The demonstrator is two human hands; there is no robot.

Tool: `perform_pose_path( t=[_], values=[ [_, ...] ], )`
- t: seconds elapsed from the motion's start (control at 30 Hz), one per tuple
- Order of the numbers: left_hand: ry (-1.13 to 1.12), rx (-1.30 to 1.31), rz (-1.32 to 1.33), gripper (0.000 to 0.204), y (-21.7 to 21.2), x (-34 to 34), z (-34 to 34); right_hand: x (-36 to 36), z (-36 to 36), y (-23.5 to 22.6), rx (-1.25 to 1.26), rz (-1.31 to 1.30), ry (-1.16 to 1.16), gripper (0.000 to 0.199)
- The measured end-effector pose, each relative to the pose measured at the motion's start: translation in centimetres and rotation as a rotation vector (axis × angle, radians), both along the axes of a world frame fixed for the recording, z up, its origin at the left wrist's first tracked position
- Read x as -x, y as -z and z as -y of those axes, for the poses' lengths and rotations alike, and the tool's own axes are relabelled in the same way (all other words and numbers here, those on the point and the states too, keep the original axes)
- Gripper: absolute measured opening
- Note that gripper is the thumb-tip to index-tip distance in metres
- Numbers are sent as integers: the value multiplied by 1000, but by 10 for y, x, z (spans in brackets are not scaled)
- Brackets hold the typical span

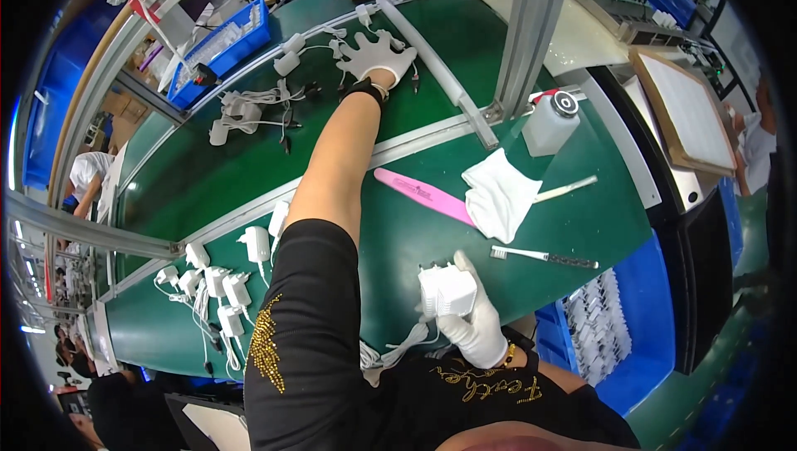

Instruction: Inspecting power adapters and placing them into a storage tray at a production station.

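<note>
My left hand (375, 59), in a white glove, reaches to the far side of the green bench with its fingers spread. It is over or beside white power adapters and their thin cables; whether it touches them I cannot tell. Near me, my gloved right hand (475, 330) is closed around white power adapters (448, 289), seemingly two side by side, metal pins facing away. A white cable (411, 339) lies just left of that hand. More cabled adapters (241, 110) rest to the left of my outstretched arm, and another adapter (287, 61) sits near my left hand.
Several adapters (217, 281) lie at the near left. Right of centre are a pink file (423, 193), white cloth (500, 195), toothbrush (544, 257) and pump bottle (551, 125). A metal post (535, 27) rises behind. Blue bins (652, 326) flank the bench.
</note>
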State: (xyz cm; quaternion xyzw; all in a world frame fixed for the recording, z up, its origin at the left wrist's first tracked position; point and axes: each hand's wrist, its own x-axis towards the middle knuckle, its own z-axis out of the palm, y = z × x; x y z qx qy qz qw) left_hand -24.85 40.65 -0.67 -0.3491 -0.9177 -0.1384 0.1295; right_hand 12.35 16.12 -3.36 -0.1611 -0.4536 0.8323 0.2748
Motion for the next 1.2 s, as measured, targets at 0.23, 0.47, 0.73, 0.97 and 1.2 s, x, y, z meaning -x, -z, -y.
perform_pose_path(
  t=[0.23,0.47,0.73,0.97,1.2],
  values=[
    [-39,145,44,44,27,58,-15,8,1,12,-144,126,-45,110],
    [116,-199,218,39,18,72,4,6,6,14,-180,138,-8,97],
    [171,103,-205,55,13,23,-8,6,1,18,-204,138,-57,112],
    [-173,271,-40,75,-2,81,71,6,2,19,-234,174,-53,110],
    [-264,308,85,69,15,124,151,9,4,13,-231,136,-19,105]
  ],
)
